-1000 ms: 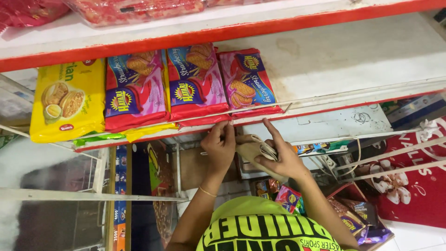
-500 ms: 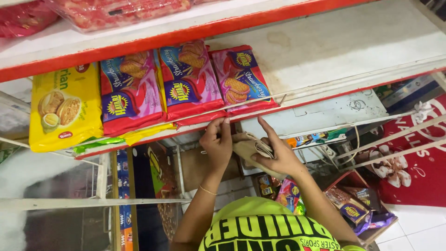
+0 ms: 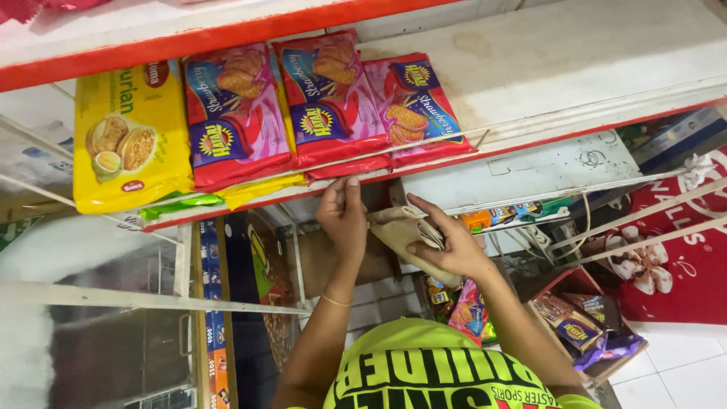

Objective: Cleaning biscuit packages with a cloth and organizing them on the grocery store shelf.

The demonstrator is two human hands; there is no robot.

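Shop shelf (image 3: 575,83) with red edging carries biscuit packs (image 3: 326,98) at 11 o'clock; beneath it at centre, both hands meet: left hand (image 3: 344,220) and right hand (image 3: 450,246) each clenched around a folded tan cloth (image 3: 397,227).

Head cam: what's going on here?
A person stands at a shop shelf edged in red. Both hands hold a folded tan cloth just under the shelf's front edge: the left hand at its left end, fingertips up by the edge, the right hand gripping the folded part. On the shelf above lie three pink biscuit packs and a yellow pack. The shelf's right part is bare.
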